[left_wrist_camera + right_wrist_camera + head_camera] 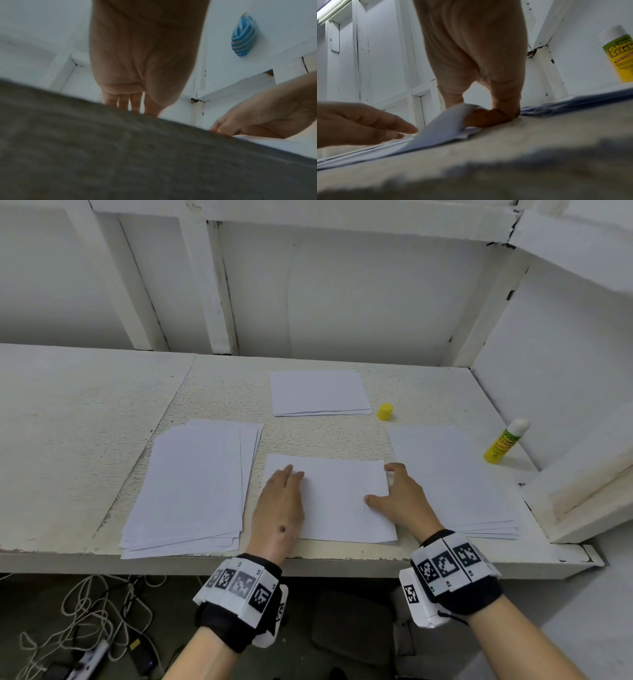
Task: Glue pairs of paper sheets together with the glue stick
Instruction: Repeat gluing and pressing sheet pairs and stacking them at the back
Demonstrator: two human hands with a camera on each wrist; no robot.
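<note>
Nearest the head camera are the two wrist bands, and just beyond them the centre sheets (335, 501), the landmark for everything else here.

On the left part of the centre sheets the left hand (279, 508) lies flat, fingers straight and together, palm pressing down and holding nothing. At their right edge the right hand (399, 498) is arched: its thumb rests on top of the paper, and in the right wrist view the fingers (486, 119) curl under a lifted corner (450, 121), so the grip is a narrow pinch on that edge.

Left of the centre sheets lies a fanned left stack (191, 487); behind them a smaller far stack (318, 392); right of them the right stack (452, 474). The yellow cap (385, 411) stands behind and to the right, and the glue stick (506, 441) stands uncapped, farther right past the right stack, near the wall.

Risks, as I judge them: lifting the corner while the left palm pins the other side could crease the sheet or skew the pair out of register. If glue is already between them, peeling may tear the paper. The uncapped stick can dry out, or topple if the right forearm sweeps across.
</note>
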